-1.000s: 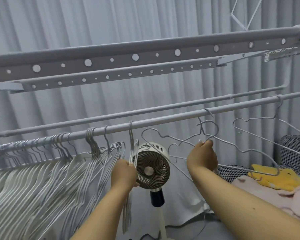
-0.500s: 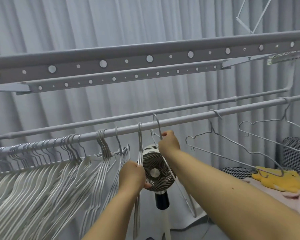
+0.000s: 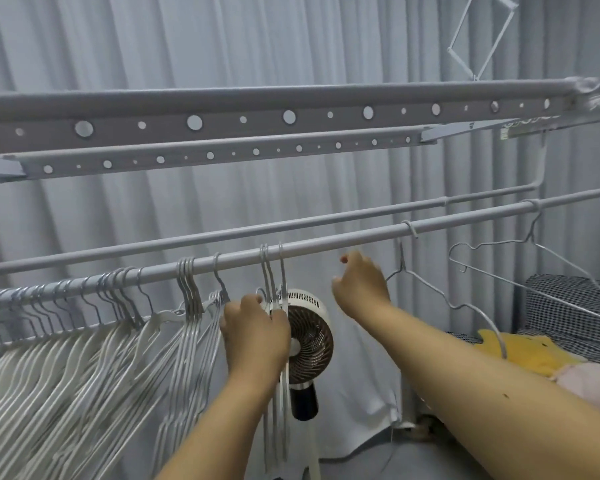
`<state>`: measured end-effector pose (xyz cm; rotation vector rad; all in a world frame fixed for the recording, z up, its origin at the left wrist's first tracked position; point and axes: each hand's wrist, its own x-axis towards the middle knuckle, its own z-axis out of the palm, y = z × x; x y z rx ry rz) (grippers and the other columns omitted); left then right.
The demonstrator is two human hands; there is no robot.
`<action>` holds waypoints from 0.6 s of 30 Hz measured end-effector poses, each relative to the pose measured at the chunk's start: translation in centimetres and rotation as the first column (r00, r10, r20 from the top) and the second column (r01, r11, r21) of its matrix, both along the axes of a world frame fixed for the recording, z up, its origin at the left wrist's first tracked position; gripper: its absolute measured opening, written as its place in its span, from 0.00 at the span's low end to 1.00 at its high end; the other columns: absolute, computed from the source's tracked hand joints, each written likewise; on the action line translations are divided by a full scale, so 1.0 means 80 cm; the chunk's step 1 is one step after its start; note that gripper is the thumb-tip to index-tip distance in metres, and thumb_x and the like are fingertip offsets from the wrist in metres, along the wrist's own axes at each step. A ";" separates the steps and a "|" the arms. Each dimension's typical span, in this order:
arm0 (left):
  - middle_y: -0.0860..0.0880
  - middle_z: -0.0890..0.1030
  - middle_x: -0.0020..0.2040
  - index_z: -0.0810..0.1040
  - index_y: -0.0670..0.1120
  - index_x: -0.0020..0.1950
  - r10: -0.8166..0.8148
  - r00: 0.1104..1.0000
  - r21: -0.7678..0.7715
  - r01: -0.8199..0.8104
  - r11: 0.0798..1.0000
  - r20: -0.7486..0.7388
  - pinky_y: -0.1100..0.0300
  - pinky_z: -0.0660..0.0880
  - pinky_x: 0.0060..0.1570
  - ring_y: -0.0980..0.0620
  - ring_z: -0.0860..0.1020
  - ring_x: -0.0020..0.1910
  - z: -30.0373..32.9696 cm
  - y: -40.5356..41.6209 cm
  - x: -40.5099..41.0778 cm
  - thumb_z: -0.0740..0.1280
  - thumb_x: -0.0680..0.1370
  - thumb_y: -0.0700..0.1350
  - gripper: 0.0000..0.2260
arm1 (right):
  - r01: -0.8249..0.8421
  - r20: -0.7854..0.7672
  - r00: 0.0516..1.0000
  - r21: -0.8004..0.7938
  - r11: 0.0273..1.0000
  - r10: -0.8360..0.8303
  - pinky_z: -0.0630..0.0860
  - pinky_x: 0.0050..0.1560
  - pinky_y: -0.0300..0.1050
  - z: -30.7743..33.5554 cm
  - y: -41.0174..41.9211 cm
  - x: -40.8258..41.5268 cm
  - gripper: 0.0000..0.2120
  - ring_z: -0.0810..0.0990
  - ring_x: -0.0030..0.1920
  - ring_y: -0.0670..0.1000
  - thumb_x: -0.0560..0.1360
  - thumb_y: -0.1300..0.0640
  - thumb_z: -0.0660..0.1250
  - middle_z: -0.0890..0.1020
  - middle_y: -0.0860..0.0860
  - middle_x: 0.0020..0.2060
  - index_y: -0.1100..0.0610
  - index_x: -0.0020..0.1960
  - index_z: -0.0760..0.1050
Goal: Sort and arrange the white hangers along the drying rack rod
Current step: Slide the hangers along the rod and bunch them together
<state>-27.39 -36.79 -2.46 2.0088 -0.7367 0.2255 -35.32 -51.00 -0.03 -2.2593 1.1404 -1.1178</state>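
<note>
Head view: your left hand (image 3: 257, 327) grips a small bunch of thin white hangers (image 3: 274, 292) hooked on the rod (image 3: 326, 245), with the packed row (image 3: 84, 341) further left already gathered. Your right hand (image 3: 359, 289) hangs released, holding nothing; just beyond it two bare wire hangers (image 3: 440, 292) remain to slide over.
</note>
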 end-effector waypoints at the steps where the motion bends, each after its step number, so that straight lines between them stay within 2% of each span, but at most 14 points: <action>1: 0.43 0.67 0.68 0.71 0.45 0.68 -0.022 0.999 -0.030 0.023 0.999 0.039 0.52 0.67 0.64 0.44 0.66 0.68 0.005 -0.002 -0.005 0.62 0.79 0.46 0.18 | 0.111 -0.019 0.993 -0.068 0.992 -0.112 0.68 0.63 0.51 0.005 -0.009 -0.016 0.20 0.71 0.64 0.58 0.76 0.56 0.62 0.73 0.56 0.63 0.59 0.66 0.68; 3: 0.45 0.69 0.66 0.72 0.45 0.67 -0.105 0.991 -0.072 0.111 0.991 0.082 0.55 0.66 0.64 0.46 0.68 0.66 0.011 -0.011 -0.016 0.62 0.78 0.45 0.17 | 0.300 -0.110 0.943 -0.123 0.946 -0.314 0.67 0.64 0.52 0.011 -0.032 -0.046 0.21 0.71 0.64 0.59 0.75 0.53 0.61 0.73 0.58 0.63 0.61 0.65 0.67; 5: 0.46 0.71 0.64 0.73 0.45 0.66 -0.207 0.977 -0.094 0.212 0.973 0.057 0.57 0.67 0.63 0.48 0.71 0.63 0.013 -0.023 -0.029 0.62 0.78 0.45 0.16 | 0.396 -0.233 0.889 -0.041 0.917 -0.395 0.65 0.64 0.51 0.013 -0.052 -0.069 0.24 0.69 0.65 0.59 0.75 0.51 0.60 0.71 0.59 0.64 0.61 0.67 0.65; 8: 0.47 0.72 0.64 0.73 0.45 0.67 -0.335 0.942 -0.104 0.333 0.937 -0.001 0.60 0.69 0.55 0.51 0.73 0.58 0.015 -0.047 -0.050 0.61 0.79 0.43 0.16 | 0.444 -0.408 0.829 0.063 0.894 -0.383 0.67 0.59 0.49 0.004 -0.072 -0.090 0.24 0.71 0.65 0.59 0.76 0.50 0.58 0.73 0.58 0.65 0.60 0.67 0.64; 11: 0.47 0.76 0.63 0.72 0.45 0.67 -0.445 0.888 -0.081 0.438 0.895 -0.118 0.59 0.71 0.52 0.51 0.75 0.56 0.006 -0.080 -0.061 0.61 0.79 0.43 0.17 | 0.386 -0.457 0.853 0.228 0.894 -0.252 0.70 0.49 0.46 -0.009 -0.081 -0.098 0.23 0.77 0.60 0.58 0.76 0.56 0.57 0.75 0.58 0.63 0.60 0.69 0.62; 13: 0.46 0.76 0.63 0.71 0.45 0.68 -0.498 0.832 -0.079 0.495 0.865 -0.242 0.51 0.75 0.59 0.47 0.77 0.57 -0.002 -0.100 -0.068 0.61 0.78 0.45 0.18 | 0.299 -0.433 0.892 0.350 0.888 -0.130 0.74 0.40 0.38 -0.017 -0.081 -0.098 0.22 0.83 0.44 0.54 0.76 0.61 0.56 0.78 0.60 0.59 0.64 0.70 0.63; 14: 0.46 0.76 0.64 0.70 0.45 0.70 -0.517 0.802 -0.070 0.522 0.850 -0.298 0.48 0.74 0.61 0.46 0.77 0.59 -0.006 -0.108 -0.072 0.62 0.78 0.46 0.20 | 0.248 -0.400 0.914 0.414 0.876 -0.070 0.75 0.36 0.37 -0.021 -0.081 -0.095 0.21 0.83 0.35 0.53 0.77 0.62 0.56 0.80 0.61 0.55 0.66 0.68 0.65; 15: 0.46 0.75 0.65 0.68 0.45 0.71 -0.534 0.772 -0.064 0.548 0.834 -0.344 0.48 0.73 0.63 0.46 0.76 0.60 -0.011 -0.116 -0.077 0.63 0.78 0.47 0.21 | 0.194 -0.336 0.941 0.482 0.855 -0.024 0.77 0.36 0.39 -0.024 -0.079 -0.091 0.18 0.81 0.31 0.53 0.77 0.62 0.56 0.81 0.62 0.51 0.67 0.66 0.68; 16: 0.46 0.74 0.65 0.66 0.45 0.73 -0.544 0.743 -0.060 0.569 0.820 -0.391 0.49 0.73 0.63 0.46 0.76 0.61 -0.016 -0.122 -0.082 0.64 0.78 0.48 0.23 | 0.133 -0.255 0.967 0.539 0.832 0.011 0.77 0.39 0.43 -0.028 -0.078 -0.088 0.16 0.79 0.32 0.55 0.78 0.60 0.57 0.81 0.61 0.46 0.66 0.63 0.70; 18: 0.45 0.76 0.63 0.67 0.45 0.72 -0.559 0.693 -0.065 0.601 0.797 -0.455 0.53 0.74 0.57 0.46 0.77 0.59 -0.028 -0.134 -0.092 0.65 0.78 0.49 0.23 | 0.028 -0.107 0.993 0.577 0.816 0.042 0.75 0.42 0.47 -0.033 -0.072 -0.082 0.14 0.77 0.37 0.56 0.80 0.55 0.56 0.78 0.59 0.40 0.65 0.58 0.72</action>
